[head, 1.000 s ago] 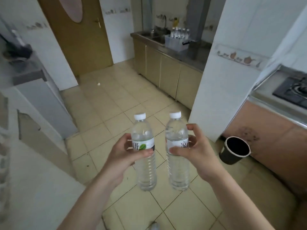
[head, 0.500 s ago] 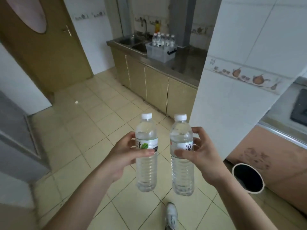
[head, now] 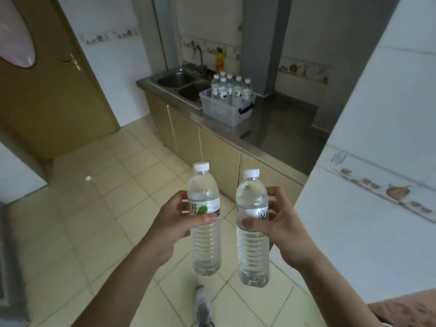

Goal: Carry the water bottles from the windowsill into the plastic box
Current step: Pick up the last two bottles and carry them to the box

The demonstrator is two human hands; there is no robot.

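Two clear water bottles with white caps are held upright side by side over the tiled floor. My left hand (head: 175,228) grips the left bottle (head: 204,241) around its label. My right hand (head: 285,234) grips the right bottle (head: 253,253) the same way. Farther off, a translucent plastic box (head: 219,109) with a dark handle stands on the steel counter beside the sink. Several bottles (head: 232,89) stand upright inside it. The windowsill is out of view.
A steel counter (head: 271,128) over beige cabinets runs from the double sink (head: 181,82) toward a white tiled wall corner (head: 368,204) on my right. A brown door (head: 47,86) is at the left. My shoe (head: 203,305) shows on the floor below.
The view has advanced into the kitchen: the counter and plastic box are closer and larger. Both hands still hold their bottles upright. The black bin at the right has passed out of view.
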